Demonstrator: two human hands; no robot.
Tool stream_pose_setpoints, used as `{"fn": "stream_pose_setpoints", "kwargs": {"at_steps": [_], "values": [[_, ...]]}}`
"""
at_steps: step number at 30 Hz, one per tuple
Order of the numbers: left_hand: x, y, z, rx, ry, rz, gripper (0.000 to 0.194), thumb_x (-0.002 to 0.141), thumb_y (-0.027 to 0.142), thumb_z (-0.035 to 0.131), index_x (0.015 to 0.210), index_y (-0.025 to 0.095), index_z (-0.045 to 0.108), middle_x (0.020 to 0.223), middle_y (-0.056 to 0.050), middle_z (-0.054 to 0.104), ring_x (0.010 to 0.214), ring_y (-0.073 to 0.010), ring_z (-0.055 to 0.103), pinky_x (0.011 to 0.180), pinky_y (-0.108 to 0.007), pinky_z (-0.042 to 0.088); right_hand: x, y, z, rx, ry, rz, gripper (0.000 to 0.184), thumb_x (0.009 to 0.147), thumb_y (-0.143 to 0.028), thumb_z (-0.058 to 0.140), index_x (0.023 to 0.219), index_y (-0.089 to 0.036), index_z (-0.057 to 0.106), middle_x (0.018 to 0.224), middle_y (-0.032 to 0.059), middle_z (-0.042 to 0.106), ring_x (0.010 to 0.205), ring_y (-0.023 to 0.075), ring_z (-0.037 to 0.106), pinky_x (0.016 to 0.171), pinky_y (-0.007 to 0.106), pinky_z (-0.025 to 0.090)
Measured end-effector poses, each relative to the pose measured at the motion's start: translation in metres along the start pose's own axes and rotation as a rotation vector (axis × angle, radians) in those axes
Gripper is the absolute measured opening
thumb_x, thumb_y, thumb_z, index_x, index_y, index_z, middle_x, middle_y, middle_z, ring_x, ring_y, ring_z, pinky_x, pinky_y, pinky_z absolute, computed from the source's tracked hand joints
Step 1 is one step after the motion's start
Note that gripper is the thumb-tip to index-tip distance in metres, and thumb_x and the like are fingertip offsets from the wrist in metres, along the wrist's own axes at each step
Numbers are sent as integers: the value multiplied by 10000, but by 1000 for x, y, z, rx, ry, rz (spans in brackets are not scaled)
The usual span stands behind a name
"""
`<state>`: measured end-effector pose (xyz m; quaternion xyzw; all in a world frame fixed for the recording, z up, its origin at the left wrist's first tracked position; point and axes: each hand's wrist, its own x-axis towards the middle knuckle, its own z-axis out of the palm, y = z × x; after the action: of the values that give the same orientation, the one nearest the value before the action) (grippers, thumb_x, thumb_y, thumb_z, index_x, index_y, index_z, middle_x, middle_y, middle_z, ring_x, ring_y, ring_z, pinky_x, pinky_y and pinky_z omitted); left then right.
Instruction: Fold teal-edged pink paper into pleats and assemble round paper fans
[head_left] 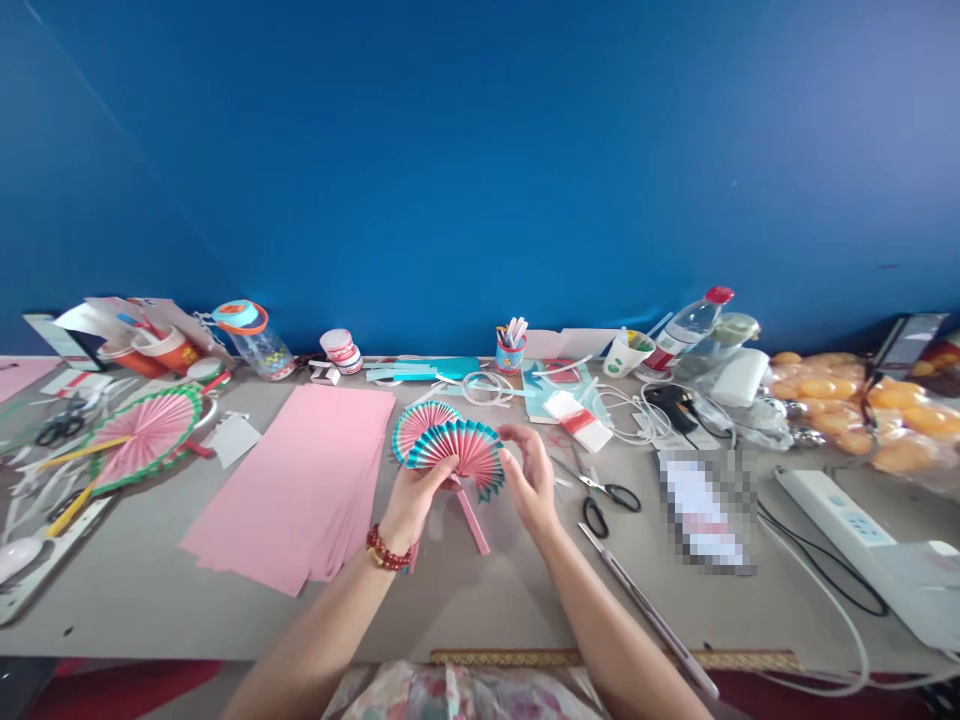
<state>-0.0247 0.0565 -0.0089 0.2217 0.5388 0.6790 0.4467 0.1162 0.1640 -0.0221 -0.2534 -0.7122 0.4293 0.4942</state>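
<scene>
In the middle of the desk my left hand [418,498] pinches a pleated pink paper fan [461,440] with blue edging, thumb on top near the base of the folds. A pink strip [472,518] hangs down from the fan's base toward me. Behind it and to the left shows a second pleated section [420,424], also pink with a blue rim; I cannot tell how the two join. My right hand [534,482] is at the fan's right edge, fingers apart and curved, thumb close to the pleats. Whether the thumb touches the paper is unclear.
Pink paper sheets [300,490] lie to the left, beyond them a green-edged fan [150,435]. Black-handled scissors [600,488] and a long thin cutter [645,605] lie right. A bottle [686,330], pen cup [511,352] and power strip [847,520] stand farther out.
</scene>
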Motion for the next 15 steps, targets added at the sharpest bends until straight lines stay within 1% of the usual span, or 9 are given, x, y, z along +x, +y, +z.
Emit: {"fn": "stream_pose_setpoints", "kwargs": {"at_steps": [2, 4, 5, 8, 11, 15], "values": [[0, -2, 0, -15, -11, 1, 312, 743, 392, 774, 948, 159, 743, 903, -73, 759, 755, -220, 708, 659, -323, 581, 2, 5, 1, 156, -78, 133, 299, 911, -394, 578, 1151, -216, 581, 1073, 78, 653, 978, 216, 618, 876, 358, 499], [1, -3, 0, -28, -32, -2, 338, 745, 380, 775, 1005, 168, 735, 970, -77, 757, 813, -232, 712, 683, -331, 584, 2, 9, 2, 223, -161, 223, 268, 886, -422, 619, 1052, -212, 634, 956, 50, 670, 874, 198, 624, 797, 313, 507], [1, -4, 1, -38, -42, -6, 348, 747, 373, 775, 1026, 171, 731, 1000, -80, 754, 841, -236, 712, 701, -335, 585, 2, 10, 3, 232, -182, 254, 249, 873, -428, 636, 994, -210, 652, 896, 36, 666, 823, 188, 616, 759, 296, 503], [3, -6, 1, -96, -60, -9, 325, 748, 362, 778, 1007, 171, 733, 995, -78, 754, 840, -231, 716, 732, -347, 587, 0, 11, 4, 280, -164, 320, 232, 850, -436, 664, 898, -209, 656, 805, 15, 642, 731, 165, 582, 685, 271, 483], [3, -7, 1, -144, -40, -6, 299, 733, 365, 791, 943, 159, 742, 935, -77, 759, 796, -224, 721, 746, -357, 588, -1, 11, 5, 364, -122, 375, 236, 829, -441, 684, 861, -212, 635, 792, 7, 644, 714, 160, 575, 681, 269, 482], [3, -7, 2, -177, -3, 21, 280, 717, 363, 804, 897, 156, 747, 888, -70, 760, 784, -220, 722, 758, -361, 589, -1, 10, 7, 434, -104, 433, 243, 814, -441, 698, 827, -214, 610, 782, -9, 650, 699, 148, 577, 684, 258, 479]]}}
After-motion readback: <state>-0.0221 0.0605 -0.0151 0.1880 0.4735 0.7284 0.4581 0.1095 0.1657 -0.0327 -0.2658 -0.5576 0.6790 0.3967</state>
